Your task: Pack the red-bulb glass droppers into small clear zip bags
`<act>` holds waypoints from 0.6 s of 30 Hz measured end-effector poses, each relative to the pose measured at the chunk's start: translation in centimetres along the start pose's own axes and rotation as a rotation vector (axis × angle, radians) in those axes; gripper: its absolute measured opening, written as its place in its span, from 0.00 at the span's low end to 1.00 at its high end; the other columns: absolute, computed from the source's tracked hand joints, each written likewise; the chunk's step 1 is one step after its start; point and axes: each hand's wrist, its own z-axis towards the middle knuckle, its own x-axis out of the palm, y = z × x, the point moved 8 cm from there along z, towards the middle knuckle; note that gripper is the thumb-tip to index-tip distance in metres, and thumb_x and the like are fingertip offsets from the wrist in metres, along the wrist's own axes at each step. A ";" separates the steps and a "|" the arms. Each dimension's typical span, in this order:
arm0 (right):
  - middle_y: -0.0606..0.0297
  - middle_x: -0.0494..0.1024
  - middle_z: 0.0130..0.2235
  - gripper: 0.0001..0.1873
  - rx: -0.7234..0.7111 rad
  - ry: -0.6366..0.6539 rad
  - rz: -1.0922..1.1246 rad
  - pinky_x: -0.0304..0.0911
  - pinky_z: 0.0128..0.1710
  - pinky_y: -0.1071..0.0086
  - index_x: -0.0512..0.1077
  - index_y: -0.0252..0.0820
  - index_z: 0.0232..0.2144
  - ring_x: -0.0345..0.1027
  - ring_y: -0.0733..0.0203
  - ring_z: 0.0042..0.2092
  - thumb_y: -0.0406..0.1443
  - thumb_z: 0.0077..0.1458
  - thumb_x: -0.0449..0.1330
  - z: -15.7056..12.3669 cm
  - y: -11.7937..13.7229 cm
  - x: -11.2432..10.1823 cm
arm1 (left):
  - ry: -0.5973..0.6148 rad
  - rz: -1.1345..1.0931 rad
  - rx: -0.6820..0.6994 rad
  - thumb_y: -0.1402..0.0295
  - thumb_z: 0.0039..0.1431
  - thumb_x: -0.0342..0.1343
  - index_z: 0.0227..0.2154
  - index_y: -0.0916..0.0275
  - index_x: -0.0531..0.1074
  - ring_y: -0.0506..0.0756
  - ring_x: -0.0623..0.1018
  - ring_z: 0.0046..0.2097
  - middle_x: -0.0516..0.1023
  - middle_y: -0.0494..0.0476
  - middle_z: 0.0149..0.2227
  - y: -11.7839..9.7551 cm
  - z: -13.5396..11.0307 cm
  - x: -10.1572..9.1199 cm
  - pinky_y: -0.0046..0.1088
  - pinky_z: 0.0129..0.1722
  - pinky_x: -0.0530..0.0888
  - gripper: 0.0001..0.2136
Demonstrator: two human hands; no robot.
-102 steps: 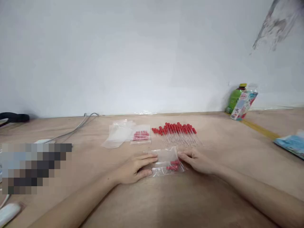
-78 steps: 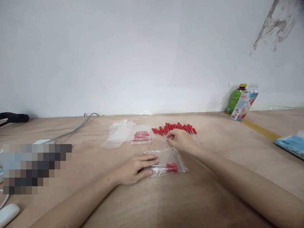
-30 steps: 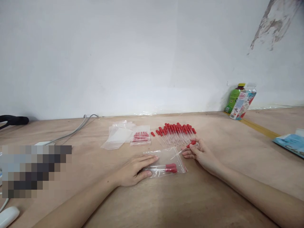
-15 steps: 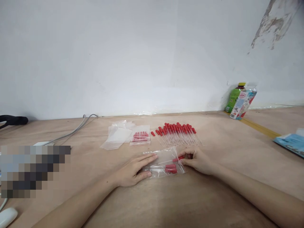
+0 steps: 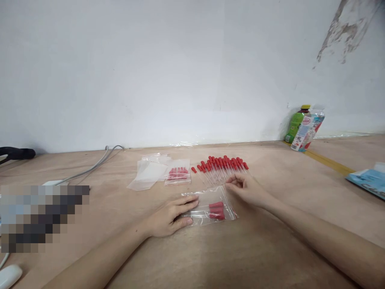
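My left hand (image 5: 172, 216) lies with its fingers stretched over the left end of a clear zip bag (image 5: 202, 197), holding it against the table. Inside the bag are glass droppers with red rubber bulbs (image 5: 216, 210), bulbs toward the right. My right hand (image 5: 245, 188) is just beyond the bag's upper right corner, at the near ends of a pile of loose droppers (image 5: 224, 162). Its thumb and forefinger come together; whether they hold a thin tip or the bag's corner cannot be made out.
Flat clear bags (image 5: 149, 172) lie left of the pile, beside a filled bag of droppers (image 5: 178, 174). Bottles (image 5: 305, 128) stand by the wall at right, and a blue packet (image 5: 368, 181) lies nearer. A grey cable (image 5: 90, 168) and a white mouse (image 5: 10, 276) are at left.
The dropper at the bag's mouth has gone fully inside, beside the others. My right hand has let go of it and moved up and slightly away toward the pile. My left hand stays put.
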 end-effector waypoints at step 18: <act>0.41 0.72 0.41 0.21 0.137 0.096 -0.533 0.61 0.35 0.65 0.61 0.26 0.45 0.68 0.48 0.42 0.29 0.47 0.53 9.8 5.0 8.0 | 0.052 0.000 -0.021 0.64 0.62 0.44 0.58 0.57 0.51 0.56 0.54 0.60 0.49 0.55 0.61 -0.3 -0.1 0.2 0.35 0.58 0.54 0.22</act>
